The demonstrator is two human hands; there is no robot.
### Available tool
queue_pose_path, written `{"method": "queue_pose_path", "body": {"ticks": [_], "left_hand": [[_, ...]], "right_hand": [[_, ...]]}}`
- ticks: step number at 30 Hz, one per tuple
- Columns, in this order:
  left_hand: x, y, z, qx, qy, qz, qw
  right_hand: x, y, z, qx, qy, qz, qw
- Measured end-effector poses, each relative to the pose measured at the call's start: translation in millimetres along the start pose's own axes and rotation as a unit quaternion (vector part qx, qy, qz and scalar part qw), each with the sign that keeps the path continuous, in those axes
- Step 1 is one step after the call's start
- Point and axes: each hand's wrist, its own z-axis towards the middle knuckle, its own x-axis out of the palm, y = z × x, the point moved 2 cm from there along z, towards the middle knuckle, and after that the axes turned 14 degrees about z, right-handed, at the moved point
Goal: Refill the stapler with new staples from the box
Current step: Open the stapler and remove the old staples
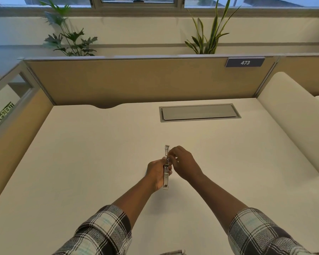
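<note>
Stapler [166, 168]: opened flat, held above the desk [99, 153]; rigid metal, light, smooth.
Left hand [157, 172]: clamped around its middle.
Right hand [182, 162]: fingertips pinched at the channel; contents too small to tell.
Grip: hold by the side walls.

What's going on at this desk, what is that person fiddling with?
A person in plaid sleeves is working on a metal stapler, held above a pale desk. The left hand grips its body, and the right hand pinches at the middle, seemingly at the staple channel. Whether staples are going in is too small to tell. No staple box shows in view.
</note>
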Motion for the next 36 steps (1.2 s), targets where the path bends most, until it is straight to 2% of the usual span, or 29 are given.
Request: {"method": "queue_pose_path", "body": {"ticks": [3, 7, 11, 14, 19, 29, 36], "left_hand": [[-4.3, -0.4, 0.9, -0.010, -0.015, -0.003, 1.000], [-6.4, -1.6, 0.8, -0.023, -0.009, -0.008, 1.000], [-12.0, -4.1, 1.9, -0.027, 0.005, 0.006, 1.000], [-16.4, -4.7, 2.3, -0.037, 0.009, 0.020, 0.999], [-14.0, -6.2, -0.5, -0.043, 0.023, 0.036, 0.998], [-5.5, -5.3, -8.1, -0.027, 0.026, 0.070, 0.997], [-8.2, -3.1, -6.3, 0.005, -0.010, 0.125, 0.992]], "right_hand": [[3.8, 5.0, -9.6, -0.048, -0.003, -0.026, 0.999], [6.4, 10.7, -18.4, -0.158, 0.001, -0.095, 0.983], [4.1, 5.9, -25.1, -0.171, -0.019, -0.081, 0.982], [2.0, 1.0, -26.0, -0.142, -0.024, -0.045, 0.989], [-3.0, -5.9, -11.9, -0.020, -0.068, 0.049, 0.996], [2.1, -0.6, 8.6, 0.078, -0.004, -0.023, 0.997], [4.8, 5.4, 14.4, 0.097, 0.035, -0.094, 0.990]]}}
